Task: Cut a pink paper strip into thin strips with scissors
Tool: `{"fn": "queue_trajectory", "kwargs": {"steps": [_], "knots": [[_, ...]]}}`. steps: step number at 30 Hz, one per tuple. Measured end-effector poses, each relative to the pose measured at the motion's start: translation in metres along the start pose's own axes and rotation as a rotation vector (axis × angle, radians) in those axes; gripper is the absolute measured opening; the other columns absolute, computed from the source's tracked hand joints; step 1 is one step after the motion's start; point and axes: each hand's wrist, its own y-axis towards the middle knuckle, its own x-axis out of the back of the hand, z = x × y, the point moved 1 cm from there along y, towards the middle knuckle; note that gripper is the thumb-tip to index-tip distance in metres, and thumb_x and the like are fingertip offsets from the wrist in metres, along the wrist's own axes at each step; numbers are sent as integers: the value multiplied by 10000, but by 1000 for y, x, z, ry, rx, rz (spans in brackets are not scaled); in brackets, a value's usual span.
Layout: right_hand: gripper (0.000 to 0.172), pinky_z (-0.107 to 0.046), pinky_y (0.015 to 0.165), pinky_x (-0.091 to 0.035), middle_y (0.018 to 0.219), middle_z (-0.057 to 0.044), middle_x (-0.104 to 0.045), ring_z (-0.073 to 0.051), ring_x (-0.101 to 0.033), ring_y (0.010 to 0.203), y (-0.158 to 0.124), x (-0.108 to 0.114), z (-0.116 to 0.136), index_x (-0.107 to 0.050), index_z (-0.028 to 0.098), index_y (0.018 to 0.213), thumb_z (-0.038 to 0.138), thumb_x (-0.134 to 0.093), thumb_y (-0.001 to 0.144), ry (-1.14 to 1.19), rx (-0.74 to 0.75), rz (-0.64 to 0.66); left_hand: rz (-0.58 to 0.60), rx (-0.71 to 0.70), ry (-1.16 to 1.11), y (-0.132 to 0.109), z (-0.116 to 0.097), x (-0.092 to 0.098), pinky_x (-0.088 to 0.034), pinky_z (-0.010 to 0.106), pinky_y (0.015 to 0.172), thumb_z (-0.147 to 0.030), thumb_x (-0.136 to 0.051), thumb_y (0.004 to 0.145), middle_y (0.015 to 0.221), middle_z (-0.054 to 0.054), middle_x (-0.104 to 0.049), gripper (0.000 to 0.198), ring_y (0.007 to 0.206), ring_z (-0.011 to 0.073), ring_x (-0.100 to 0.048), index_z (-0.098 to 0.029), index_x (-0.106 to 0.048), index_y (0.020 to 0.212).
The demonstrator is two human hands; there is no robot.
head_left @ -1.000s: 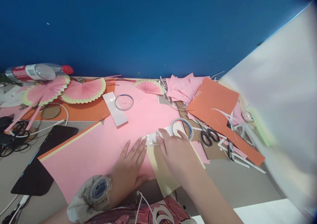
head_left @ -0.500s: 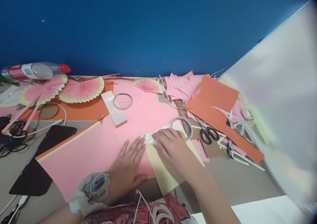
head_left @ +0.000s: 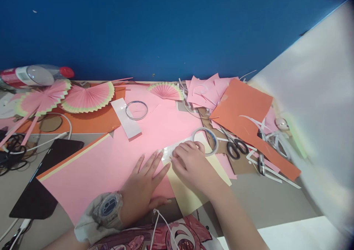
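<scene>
Watching remotely, I see the glossy white strip (head_left: pixel 167 154) at the right edge of the pink sheet (head_left: pixel 110 172), running toward the tape roll (head_left: pixel 216 142). My left hand (head_left: pixel 143 185) lies spread on the pink sheet, and my right hand (head_left: pixel 190 163) curls over the strip; whether it pinches it, I can't tell. Beyond the pink sheet, the pleated fan (head_left: pixel 166 90) looks already folded; the strip seems partly laid, its remainder hidden.

Behind the grey counter (head_left: pixel 276 198) stands a plain deep-blue wall (head_left: pixel 177 32), marked by a few pale specks (head_left: pixel 34 11). To the counter's right rises a whitish panel (head_left: pixel 312 80), brightly lit and partly blurred; beyond the counter's near right edge shows a white surface (head_left: pixel 298 235).
</scene>
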Motion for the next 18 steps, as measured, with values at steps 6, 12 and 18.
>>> {"fn": "queue_trajectory", "kwargs": {"steps": [6, 12, 18], "knots": [[135, -355, 846, -285, 747, 9, -576, -182, -471, 813, 2, -6, -4, -483, 195, 742, 210, -516, 872, 39, -23, 2, -31, -28, 23, -1, 0, 1, -105, 500, 1106, -658, -299, 843, 1502, 134, -295, 761, 1377, 331, -240, -170, -311, 1427], [123, -340, 810, -284, 749, 9, -577, -177, -472, 796, 4, -11, -6, -470, 194, 744, 178, -510, 859, 60, -26, 20, -5, -29, -12, -1, 3, 0, -40, 473, 1128, -647, -278, 857, 1513, 97, -284, 745, 1386, 283, -236, -178, -291, 1436], [126, -327, 775, -284, 725, 13, -564, -170, -462, 773, 7, -13, -10, -462, 191, 741, 169, -523, 850, 82, -12, 35, 14, -18, -14, -1, 2, -2, -11, 473, 1129, -652, -271, 856, 1503, 88, -310, 743, 1380, 278, -242, -172, -333, 1420]]}}
